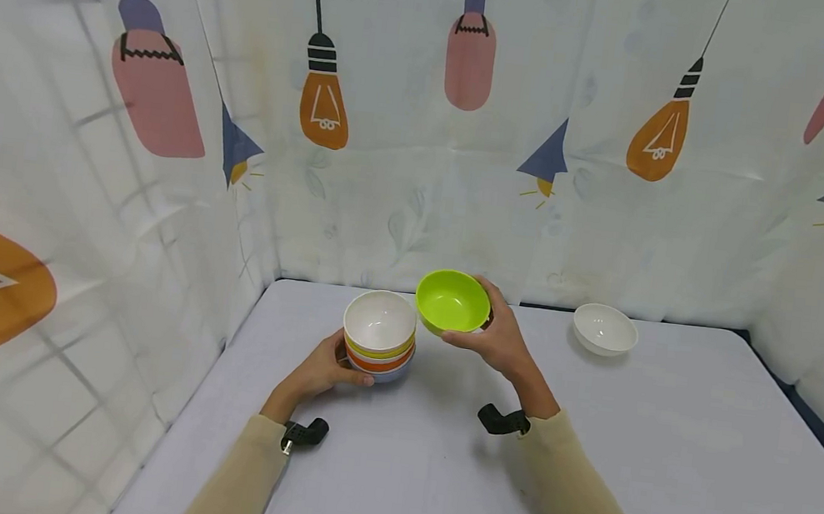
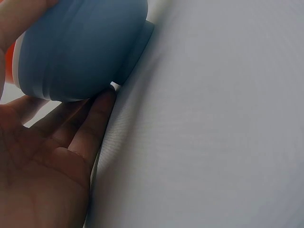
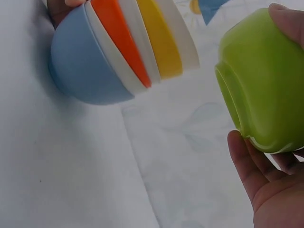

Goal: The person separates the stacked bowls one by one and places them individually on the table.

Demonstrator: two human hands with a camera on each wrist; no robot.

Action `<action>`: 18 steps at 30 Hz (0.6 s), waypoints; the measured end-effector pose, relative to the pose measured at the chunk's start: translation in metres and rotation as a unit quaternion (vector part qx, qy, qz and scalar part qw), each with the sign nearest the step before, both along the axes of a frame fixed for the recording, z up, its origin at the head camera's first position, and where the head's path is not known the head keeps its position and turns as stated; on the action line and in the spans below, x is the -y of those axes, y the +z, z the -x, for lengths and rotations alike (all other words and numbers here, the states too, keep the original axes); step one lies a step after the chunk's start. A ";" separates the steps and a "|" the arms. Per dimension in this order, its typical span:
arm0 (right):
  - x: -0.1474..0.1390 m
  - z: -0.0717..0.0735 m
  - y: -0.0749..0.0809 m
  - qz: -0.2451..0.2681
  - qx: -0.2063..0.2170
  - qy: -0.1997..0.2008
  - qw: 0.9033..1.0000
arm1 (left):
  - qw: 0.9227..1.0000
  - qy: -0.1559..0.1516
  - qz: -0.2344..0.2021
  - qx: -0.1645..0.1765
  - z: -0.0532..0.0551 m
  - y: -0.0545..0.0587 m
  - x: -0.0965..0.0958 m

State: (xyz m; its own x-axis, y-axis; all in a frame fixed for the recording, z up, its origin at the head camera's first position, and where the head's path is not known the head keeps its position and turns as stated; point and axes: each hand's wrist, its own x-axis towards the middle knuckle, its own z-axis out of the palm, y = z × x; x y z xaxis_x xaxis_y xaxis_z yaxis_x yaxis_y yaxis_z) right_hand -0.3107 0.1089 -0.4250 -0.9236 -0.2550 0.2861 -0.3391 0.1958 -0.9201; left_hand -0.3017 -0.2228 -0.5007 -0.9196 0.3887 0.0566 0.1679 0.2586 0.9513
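A stack of nested bowls [image 1: 379, 325] stands on the table left of centre, white on top, then yellow, white and orange, with a blue bowl [image 3: 88, 61] at the bottom. My left hand [image 1: 321, 369] grips the blue bowl from the left, thumb in front and fingers behind; in the left wrist view those fingers curve under its side near the foot. Just right of the stack, my right hand [image 1: 497, 337] holds a lime green bowl [image 1: 452, 301] off the table. The thumb lies at its rim and the fingers support its outside, and the bowl tilts slightly toward me.
A separate white bowl [image 1: 605, 329] sits toward the back right of the table [image 1: 661, 467]. Behind and to the left hangs a pale curtain [image 1: 402, 206] printed with lamps, close to the table's far edge. Each wrist wears a black camera mount [image 1: 504, 420].
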 end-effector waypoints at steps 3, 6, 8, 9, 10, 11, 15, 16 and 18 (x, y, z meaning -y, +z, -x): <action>-0.005 0.001 -0.004 0.001 0.005 -0.005 1.000 | 1.000 -0.001 -0.002 0.001 0.000 0.000 0.000; -0.009 0.003 -0.008 -0.004 0.008 -0.010 1.000 | 1.000 -0.001 -0.005 0.003 0.000 0.000 0.001; -0.012 0.005 -0.010 -0.008 0.009 -0.015 1.000 | 1.000 -0.002 -0.009 0.004 0.000 0.000 0.001; -0.013 0.006 -0.011 -0.011 0.008 -0.018 1.000 | 1.000 -0.003 -0.010 0.004 0.000 -0.001 0.001; -0.015 0.006 -0.011 -0.011 0.009 -0.020 1.000 | 1.000 -0.003 -0.012 0.004 0.000 -0.001 0.001; -0.016 0.007 -0.012 -0.012 0.009 -0.022 1.000 | 1.000 -0.003 -0.012 0.004 0.000 -0.001 0.001; -0.020 0.008 -0.014 -0.014 0.014 -0.025 0.999 | 1.000 -0.004 -0.015 0.003 0.000 -0.001 0.001; -0.021 0.008 -0.015 -0.013 0.015 -0.025 0.999 | 1.000 -0.003 -0.015 0.003 0.000 -0.001 0.001; -0.023 0.009 -0.015 -0.015 0.018 -0.027 0.999 | 1.000 -0.005 -0.017 0.002 0.000 -0.001 0.001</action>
